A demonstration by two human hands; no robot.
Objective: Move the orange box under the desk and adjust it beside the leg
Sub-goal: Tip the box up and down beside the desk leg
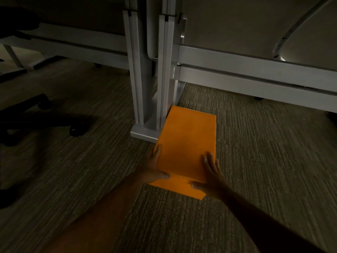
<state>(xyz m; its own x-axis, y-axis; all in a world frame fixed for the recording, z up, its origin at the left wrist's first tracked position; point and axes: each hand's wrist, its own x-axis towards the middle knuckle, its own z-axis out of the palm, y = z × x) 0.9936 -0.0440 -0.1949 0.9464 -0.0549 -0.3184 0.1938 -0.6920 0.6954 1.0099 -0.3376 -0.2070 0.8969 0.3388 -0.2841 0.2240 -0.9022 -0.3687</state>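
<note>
The orange box lies on the carpet under the desk, its long left side against the foot of the grey metal desk leg. A loose flap sticks out flat at its near end. My left hand grips the near left corner, fingers along the side and thumb on the flap. My right hand rests on the near right corner, fingers spread on the top and thumb on the flap.
Grey horizontal desk rails run behind the leg on both sides. A black office chair base with castors stands to the left. Ribbed carpet covers the floor to the right of the box.
</note>
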